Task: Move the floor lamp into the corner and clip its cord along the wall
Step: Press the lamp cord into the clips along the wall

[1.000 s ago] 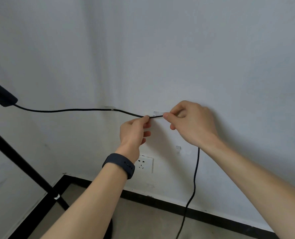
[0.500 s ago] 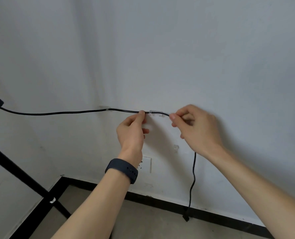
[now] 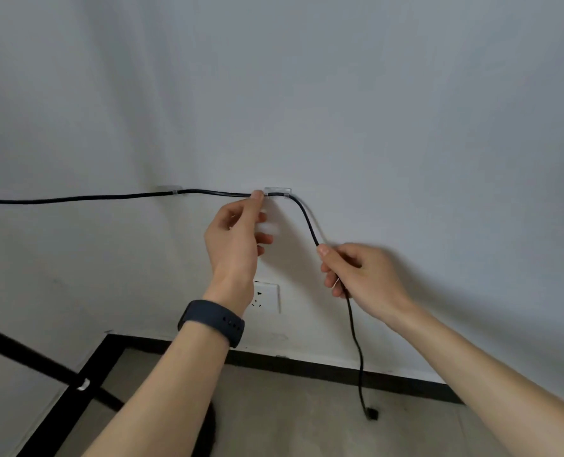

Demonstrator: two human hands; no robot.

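The cord (image 3: 76, 197) is thin, black and long. It runs along the white wall (image 3: 373, 110) from the left, through a small clear clip (image 3: 170, 189) and then a second clear clip (image 3: 277, 191). After that it bends down to the right and hangs to the floor (image 3: 290, 407), where its black plug (image 3: 371, 413) rests. The left hand (image 3: 237, 242) pinches the cord just left of the second clip. The right hand (image 3: 363, 275) has its fingers closed around the hanging part. A black lamp pole (image 3: 26, 357) leans at the near left.
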